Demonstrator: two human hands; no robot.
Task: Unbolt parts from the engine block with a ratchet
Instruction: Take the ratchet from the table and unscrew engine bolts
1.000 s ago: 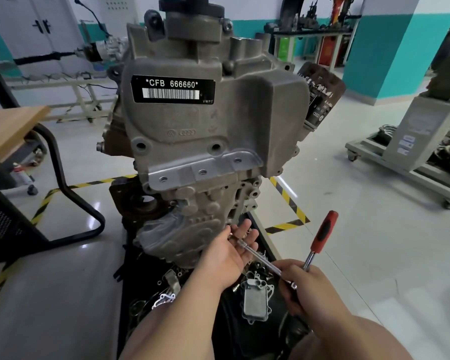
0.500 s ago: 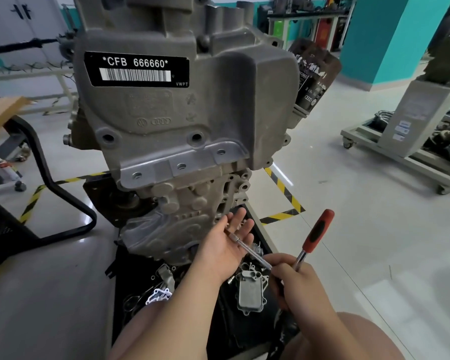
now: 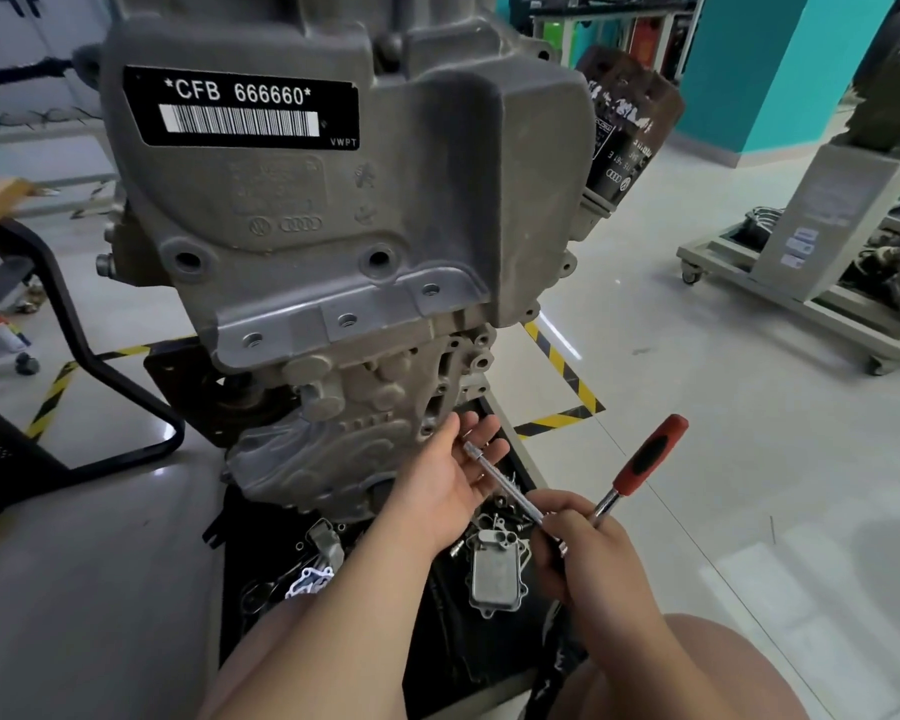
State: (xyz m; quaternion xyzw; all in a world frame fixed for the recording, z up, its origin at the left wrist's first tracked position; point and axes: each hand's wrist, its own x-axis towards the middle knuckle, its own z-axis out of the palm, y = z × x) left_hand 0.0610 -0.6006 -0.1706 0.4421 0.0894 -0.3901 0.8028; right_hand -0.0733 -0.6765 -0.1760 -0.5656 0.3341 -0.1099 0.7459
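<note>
The right hand (image 3: 588,558) has its fingers clamped round the red-and-black-handled steel ratchet (image 3: 645,459). Its slim silver extension bar (image 3: 500,480) reaches across the left hand (image 3: 448,480), whose fingers are straight and apart just below the grey cast-metal engine block (image 3: 333,200).

A black tray (image 3: 489,667) carries the work here, and the engine block (image 3: 333,226) stands at its far end. Loose on the tray lie a ribbed metal housing (image 3: 497,574), a scatter of bolts (image 3: 500,504) just beyond it, a white gasket (image 3: 307,584) and a small metal bracket (image 3: 328,545) near the left side. Around it the pale, glossy floor (image 3: 723,459) bears yellow-and-black hazard tape (image 3: 562,366), a black tubular frame (image 3: 100,366) on the left and a wheeled cart (image 3: 801,304) well off to the right.
</note>
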